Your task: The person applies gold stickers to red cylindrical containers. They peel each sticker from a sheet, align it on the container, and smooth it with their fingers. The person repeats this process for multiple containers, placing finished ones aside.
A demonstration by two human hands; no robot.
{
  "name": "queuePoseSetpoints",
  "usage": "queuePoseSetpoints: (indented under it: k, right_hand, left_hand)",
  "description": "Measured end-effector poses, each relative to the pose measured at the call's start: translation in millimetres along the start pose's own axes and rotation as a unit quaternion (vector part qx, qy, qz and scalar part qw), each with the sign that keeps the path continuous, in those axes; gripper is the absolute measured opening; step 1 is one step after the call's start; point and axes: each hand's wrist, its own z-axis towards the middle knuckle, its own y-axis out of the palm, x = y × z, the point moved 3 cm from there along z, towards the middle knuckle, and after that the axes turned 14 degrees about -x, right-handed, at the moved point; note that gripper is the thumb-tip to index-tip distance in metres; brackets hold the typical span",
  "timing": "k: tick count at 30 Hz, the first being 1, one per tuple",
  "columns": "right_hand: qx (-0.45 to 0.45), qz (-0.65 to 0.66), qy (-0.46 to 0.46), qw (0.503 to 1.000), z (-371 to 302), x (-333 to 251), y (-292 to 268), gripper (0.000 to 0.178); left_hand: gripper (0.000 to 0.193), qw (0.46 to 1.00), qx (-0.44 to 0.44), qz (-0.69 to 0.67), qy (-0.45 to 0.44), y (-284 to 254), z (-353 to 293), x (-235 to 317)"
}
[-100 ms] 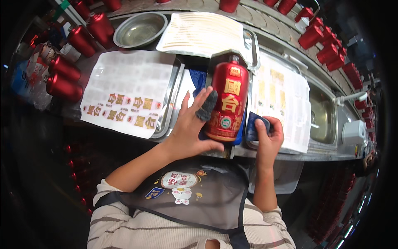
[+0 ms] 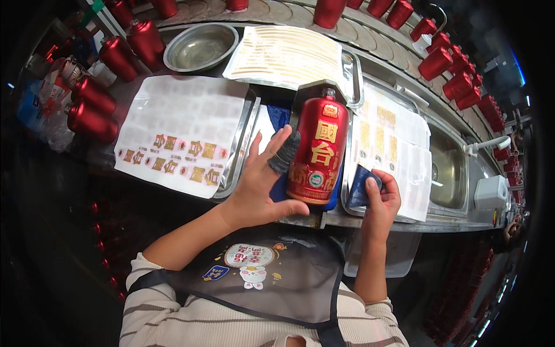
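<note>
A red bottle (image 2: 318,141) with raised gold characters lies on its back in a dark holder (image 2: 315,89) over a blue cloth (image 2: 280,118). My left hand (image 2: 248,188) is at its left side, fingers spread and thumb stretched toward the bottle's base. A dark grey finger sleeve (image 2: 280,155) covers part of that hand's fingers. Whether the hand touches the bottle I cannot tell. To the right of the base, my right hand (image 2: 383,205) pinches a dark blue flat scraper-like piece (image 2: 358,189) between thumb and fingers, apart from the bottle.
White sheets of gold decals (image 2: 188,104) lie at left on a metal tray (image 2: 238,159); more decal sheets (image 2: 413,194) lie at right. Behind are a striped gold sheet (image 2: 289,55) and a metal bowl (image 2: 169,61). A sink (image 2: 457,191) and a conveyor with red bottles (image 2: 435,62) border the bench.
The view has shifted slightly. My right hand has drawn a little right with the blue piece, whose flat face shows more. My left hand stays beside the bottle.
</note>
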Motion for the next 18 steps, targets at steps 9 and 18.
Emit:
queuePoseSetpoints:
  k: [9, 18]
  right_hand:
    - [-0.126, -0.161, -0.023, 0.979, -15, -16, 26, 0.054]
    - [-0.188, -0.276, -0.135, 0.933, -13, -3, 75, 0.104]
  left_hand:
    - [0.042, 0.976, 0.079, -0.166, -0.120, -40, 102, -47]
    - [0.058, 0.893, 0.127, -0.423, -0.086, 9, 133, -93]
